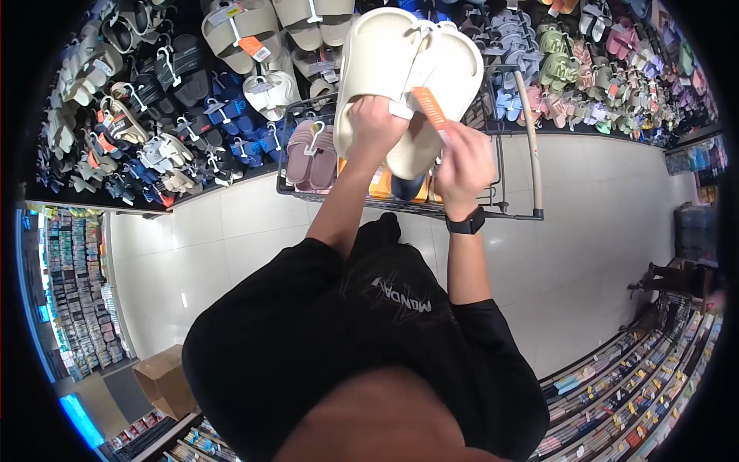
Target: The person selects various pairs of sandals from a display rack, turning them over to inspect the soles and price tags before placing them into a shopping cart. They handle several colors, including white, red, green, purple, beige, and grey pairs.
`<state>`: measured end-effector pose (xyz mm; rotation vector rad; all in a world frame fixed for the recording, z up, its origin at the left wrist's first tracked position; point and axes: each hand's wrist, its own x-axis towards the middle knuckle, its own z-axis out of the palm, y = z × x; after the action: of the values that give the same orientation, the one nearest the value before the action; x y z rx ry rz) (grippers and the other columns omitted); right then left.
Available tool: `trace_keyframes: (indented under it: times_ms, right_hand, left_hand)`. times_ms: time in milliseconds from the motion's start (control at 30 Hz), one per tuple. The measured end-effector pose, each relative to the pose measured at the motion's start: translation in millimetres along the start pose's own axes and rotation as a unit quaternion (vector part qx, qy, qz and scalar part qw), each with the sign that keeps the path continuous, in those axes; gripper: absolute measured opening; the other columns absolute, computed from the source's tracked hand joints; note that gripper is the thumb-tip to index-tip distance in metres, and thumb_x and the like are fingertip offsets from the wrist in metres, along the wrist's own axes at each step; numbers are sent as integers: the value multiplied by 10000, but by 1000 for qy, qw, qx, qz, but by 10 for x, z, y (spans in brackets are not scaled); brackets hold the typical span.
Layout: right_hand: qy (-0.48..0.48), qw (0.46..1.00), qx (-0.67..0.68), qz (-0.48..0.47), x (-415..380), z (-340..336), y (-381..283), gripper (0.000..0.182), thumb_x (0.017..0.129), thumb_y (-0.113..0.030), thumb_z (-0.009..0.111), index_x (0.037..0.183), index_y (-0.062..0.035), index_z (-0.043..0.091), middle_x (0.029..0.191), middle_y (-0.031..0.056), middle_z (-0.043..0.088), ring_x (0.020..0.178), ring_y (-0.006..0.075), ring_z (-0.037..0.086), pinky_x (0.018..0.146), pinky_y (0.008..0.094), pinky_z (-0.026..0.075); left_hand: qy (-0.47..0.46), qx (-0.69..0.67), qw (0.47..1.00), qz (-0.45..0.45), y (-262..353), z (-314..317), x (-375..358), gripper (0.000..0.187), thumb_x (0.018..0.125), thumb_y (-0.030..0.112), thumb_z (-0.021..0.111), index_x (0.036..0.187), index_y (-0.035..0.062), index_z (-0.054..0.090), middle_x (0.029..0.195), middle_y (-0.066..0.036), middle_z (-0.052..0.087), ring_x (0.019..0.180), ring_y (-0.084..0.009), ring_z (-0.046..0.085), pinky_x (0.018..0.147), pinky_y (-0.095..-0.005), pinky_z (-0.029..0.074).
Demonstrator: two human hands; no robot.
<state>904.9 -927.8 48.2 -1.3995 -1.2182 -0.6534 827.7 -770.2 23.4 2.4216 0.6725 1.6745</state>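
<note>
A pair of cream slide sandals [377,58], joined by a white plastic hanger [419,32], is held up over a shopping cart. My left hand [377,125] grips the left sandal, its fingers closed and partly tucked under the strap. With fingers pinched, my right hand [466,160] holds the lower end of an orange tag [429,106] that lies in front of the pair. Inside the cart, below and left of the cream pair, sit mauve slide sandals [311,158] on a white hanger.
The wire cart [500,173] has a beige handle [533,146] on its right. Behind it, a wall display carries many hanging sandals [185,69]. Stocked shelves [77,285] stand at left, more [631,385] at lower right. A cardboard box [165,381] is at lower left; another person [677,279] is far right.
</note>
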Motion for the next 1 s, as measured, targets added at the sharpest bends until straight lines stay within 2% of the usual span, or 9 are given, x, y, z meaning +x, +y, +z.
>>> trace_keyframes:
  times_ms: [67,133,267,400,533,733,867,933,1000]
  right_hand:
    - [67,953,157,250,11,-25,-117,115,869,-39,618,953,32,651,814,126,691,666,239,659,616,311,539]
    - [103,750,417,503,19,0,-180,139,922,-77,606,931,57,641,795,141,692,610,204,660,572,276,542]
    - [31,655,512,556,-272,204,-250,142,919,-47,585,983,80,583,815,191,692,616,231,689,532,286,573]
    - [-23,635,525,567,-387,497,-494,152,917,-40,588,1026,64,564,828,194,695,624,235,692,533,289,570]
    - [-118,685,473,542,-546,808,-443,186,932,-68,588,1095,20,573,845,178,701,662,187,683,554,245,532]
    - [-19,781,179,598,-1296,453,396,141,905,-102,627,999,3,631,839,113,696,754,125,644,643,227,489]
    - [-103,848,-148,499,-2157,-98,866,194,865,-95,640,1010,34,643,901,126,689,799,178,636,735,316,501]
    - [-97,852,-287,428,-2287,-382,926,204,856,-87,633,1020,33,651,919,130,690,797,207,644,739,342,504]
    - [-28,820,-315,477,-2262,-617,981,207,862,-93,623,1027,28,656,936,140,694,827,239,658,769,348,511]
  left_hand:
    - [-6,19,1000,4,-45,-98,-106,148,667,134,719,765,50,646,699,-119,623,609,-336,610,570,-432,494]
    - [-8,33,999,2,-106,-220,-154,159,653,129,730,765,54,647,705,-112,622,608,-324,610,565,-419,494]
    - [-9,88,996,15,-320,-428,-211,158,661,123,731,756,40,636,688,-113,613,602,-325,608,556,-415,492]
    - [-6,97,995,-17,-613,-553,-208,156,669,125,733,747,34,633,668,-129,599,602,-343,604,559,-428,492]
    - [13,111,991,-77,-1199,-594,-346,160,689,146,728,727,26,629,670,-159,597,627,-371,606,582,-453,494]
    - [-72,73,954,-283,-2374,-468,-1351,277,748,293,706,729,27,631,753,-201,635,723,-413,612,680,-494,492]
    - [-338,157,842,-390,-2953,-650,-2478,229,863,286,585,848,66,648,870,-189,670,796,-372,655,711,-479,517]
    - [-375,156,845,-346,-2938,-856,-2528,202,893,260,543,875,85,642,891,-174,675,805,-354,666,710,-476,527]
    - [-402,150,843,-324,-2918,-918,-2541,202,881,251,546,864,75,643,862,-158,671,776,-347,665,712,-463,530]
